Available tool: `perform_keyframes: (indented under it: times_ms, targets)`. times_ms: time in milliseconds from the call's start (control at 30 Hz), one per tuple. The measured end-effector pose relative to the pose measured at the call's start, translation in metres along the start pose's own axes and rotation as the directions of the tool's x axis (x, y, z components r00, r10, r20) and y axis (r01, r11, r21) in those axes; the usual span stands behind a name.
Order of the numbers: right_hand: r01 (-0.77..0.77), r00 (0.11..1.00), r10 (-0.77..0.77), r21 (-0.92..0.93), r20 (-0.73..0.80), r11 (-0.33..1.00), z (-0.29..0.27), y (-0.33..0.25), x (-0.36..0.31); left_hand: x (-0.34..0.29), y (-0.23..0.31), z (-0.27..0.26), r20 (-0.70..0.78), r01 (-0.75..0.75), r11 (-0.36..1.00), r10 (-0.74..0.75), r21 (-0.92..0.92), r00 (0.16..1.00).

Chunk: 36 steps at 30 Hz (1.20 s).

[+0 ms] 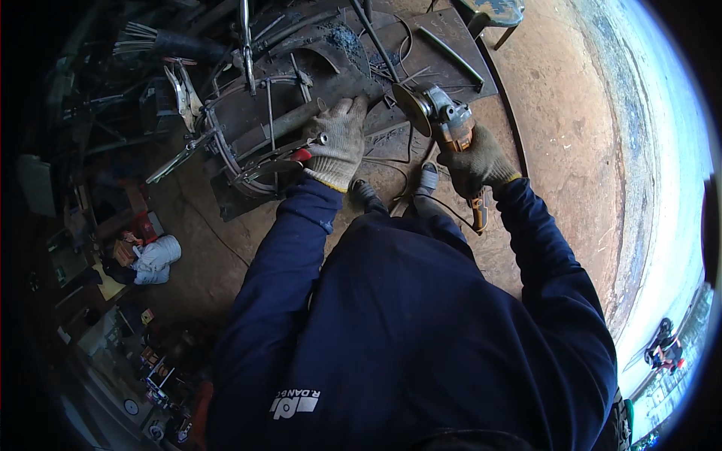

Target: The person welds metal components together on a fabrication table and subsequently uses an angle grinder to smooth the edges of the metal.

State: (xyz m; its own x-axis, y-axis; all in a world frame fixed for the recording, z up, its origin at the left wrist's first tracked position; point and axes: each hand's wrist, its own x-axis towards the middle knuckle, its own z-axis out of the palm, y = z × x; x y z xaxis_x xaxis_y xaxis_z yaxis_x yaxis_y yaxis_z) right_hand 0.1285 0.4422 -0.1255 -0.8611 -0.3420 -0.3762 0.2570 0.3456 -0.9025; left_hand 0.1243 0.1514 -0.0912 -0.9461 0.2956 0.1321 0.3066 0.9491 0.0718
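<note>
In the head view, the right hand, in a knitted glove, held a grinder at the right, its fingers wrapped round the body. The grinder's disc stood tilted at the left end of the tool, by the right side of the tabletop, and the handle's rear stuck out nearer than the hand.

The left hand, gloved too, lay over the metalwork, its fingers stretched forward and close together; whether they gripped anything underneath, I could not tell. A red-handled clamp was just beside it on the left. Farther left stood a curved frame, with a silver clamp at its left side. At the far right of the tabletop lay a tube.

Both shoes showed on the floor. Well apart, on the left, was another person in a pale top.
</note>
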Motion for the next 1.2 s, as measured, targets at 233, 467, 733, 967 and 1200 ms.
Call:
perform_keyframes:
  times_ms: [233, 467, 733, 967, 1200]
  targets:
    - [-0.05, 0.999, 0.05, -0.039, 0.016, 0.998, 0.0, -0.009, -0.001, 0.003, 0.003, -0.009, 0.123, 0.027, 0.999, -0.031, 0.038, 0.992]
    - [-0.061, 0.998, 0.063, -0.072, 0.028, 0.996, 0.001, -0.018, 0.001, 0.0, 0.0, -0.001, 0.022, -0.013, 0.999, 0.013, 0.03, 1.0]
    - [-0.017, 1.0, 0.018, -0.021, 0.022, 1.0, 0.004, -0.018, 0.003, -0.001, -0.003, 0.008, 0.048, -0.019, 1.0, 0.018, 0.02, 0.999]
    - [-0.018, 1.0, 0.018, -0.024, 0.002, 1.0, 0.004, -0.021, 0.006, 0.0, -0.003, 0.006, 0.104, -0.019, 0.999, 0.015, 0.038, 0.994]
    - [-0.025, 1.0, 0.025, -0.011, 0.017, 1.0, 0.003, -0.034, 0.002, -0.002, -0.004, 0.014, 0.028, -0.022, 1.0, 0.023, -0.02, 0.999]
